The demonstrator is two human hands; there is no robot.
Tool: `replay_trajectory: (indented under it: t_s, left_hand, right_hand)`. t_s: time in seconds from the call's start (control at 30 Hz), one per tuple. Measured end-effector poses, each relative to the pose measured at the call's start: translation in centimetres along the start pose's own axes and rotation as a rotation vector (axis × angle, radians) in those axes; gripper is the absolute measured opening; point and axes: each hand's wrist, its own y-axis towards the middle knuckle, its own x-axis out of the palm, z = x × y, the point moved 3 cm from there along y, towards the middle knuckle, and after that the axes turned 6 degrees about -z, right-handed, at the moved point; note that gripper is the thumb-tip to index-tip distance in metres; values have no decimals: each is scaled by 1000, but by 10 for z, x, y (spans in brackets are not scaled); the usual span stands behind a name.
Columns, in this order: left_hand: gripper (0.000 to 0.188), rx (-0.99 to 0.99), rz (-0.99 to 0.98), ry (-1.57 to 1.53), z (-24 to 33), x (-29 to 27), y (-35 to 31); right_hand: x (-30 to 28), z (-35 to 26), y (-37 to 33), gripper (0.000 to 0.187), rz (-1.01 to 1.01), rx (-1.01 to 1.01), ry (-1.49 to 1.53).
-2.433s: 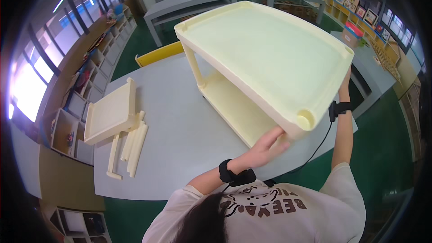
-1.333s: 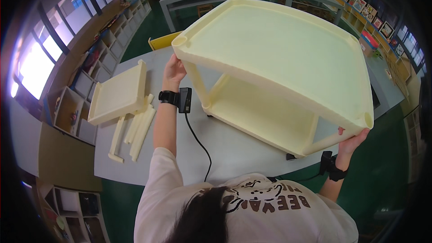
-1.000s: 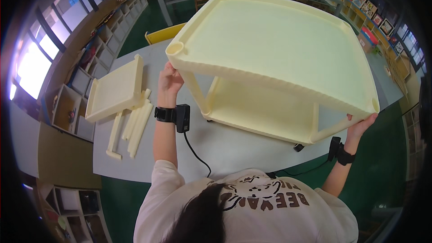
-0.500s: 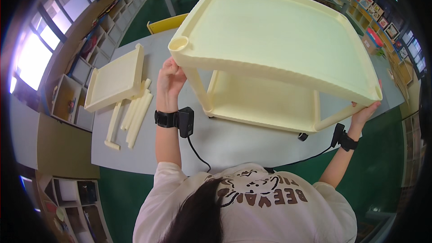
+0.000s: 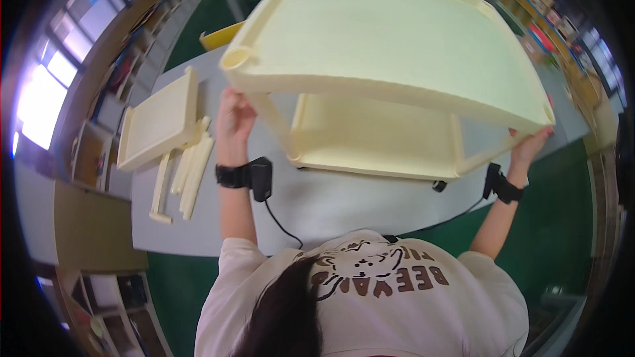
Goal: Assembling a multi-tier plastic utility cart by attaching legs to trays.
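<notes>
Before me on the table is a cream plastic two-tier rolling cart, with its wide upper tray (image 5: 390, 33) above its lower tray (image 5: 374, 135). Posts join the two tiers, and a black caster (image 5: 438, 186) shows under the near right corner. My left hand (image 5: 235, 116) is closed at the near left corner of the upper tray, thumb and fingers around its underside by the post. At the near right corner my right hand (image 5: 528, 145) grips the rim from below, its fingers partly hidden by the tray.
On the table's left lie another cream tray (image 5: 159, 119), several cream tubes (image 5: 192, 182) and a T-shaped cream piece (image 5: 161, 188). A yellow chair back (image 5: 221, 36) stands behind the grey-white table (image 5: 317, 208). Cables run from black devices on both wrists. Shelves line the left wall.
Both hands have shifted the cart's upper tray to the left, and its right side sits slightly higher in the picture. The view itself has moved a little. Both hands keep their grip.
</notes>
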Motion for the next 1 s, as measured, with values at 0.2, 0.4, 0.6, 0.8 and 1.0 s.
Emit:
replay_trajectory:
  t_s: [0.2, 0.4, 0.6, 0.8, 1.0]
  left_hand:
    - [41, 5, 241, 35, 4, 24, 4]
    - [46, -9, 196, -7, -2, 32, 10]
    - [50, -19, 235, 27, 3, 38, 9]
    - [49, -37, 180, 5, 5, 41, 12]
    - [45, -72, 106, -34, 5, 45, 16]
  right_hand:
    - [9, -2, -1, 77, -31, -34, -20]
    - [1, 0, 1, 76, -59, -49, -12]
    - [4, 0, 0, 74, -9, -43, -47]
    - [2, 4, 2, 73, -13, -51, -30]
    - [-1, 5, 2, 72, -23, -40, -22]
